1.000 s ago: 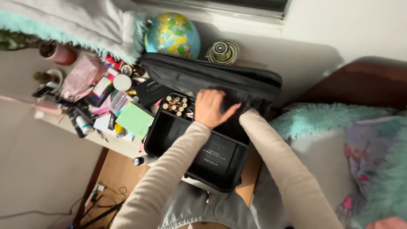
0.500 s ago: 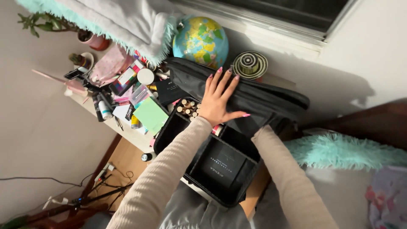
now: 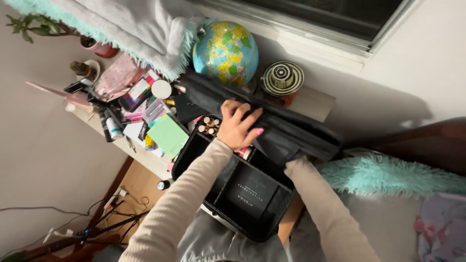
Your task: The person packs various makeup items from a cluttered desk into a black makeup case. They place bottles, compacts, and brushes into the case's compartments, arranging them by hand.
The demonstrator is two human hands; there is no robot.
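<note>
Half a second ago the left hand (image 3: 239,127) lay flat on the lid with its fingers spread wide. Now those fingers curl and press together over the front edge of the black fabric lid (image 3: 252,109), so the hand grips the lid instead of resting on it. The lid stands up and leans back toward the wall.

Under the lid sits the big black zip-up case (image 3: 230,189), open on the person's lap and against the edge of the pale wooden desk (image 3: 313,99). Inside it, black walls split the case into boxes. One near box holds a flat black box with pale print (image 3: 250,194). A far box, just beside the hand, holds a bunch of upright little tubes with tan round tops (image 3: 208,126).

The right hand is hidden behind the lid's right end, past the beige sleeve (image 3: 320,204), so I cannot tell if it is open or gripping.

Behind the lid stands a round blue, green and yellow globe (image 3: 224,46), and next to it a striped round pot (image 3: 282,77). To the left, the desk holds a green pad of sticky notes (image 3: 167,133) and a white round jar lid (image 3: 161,89).
</note>
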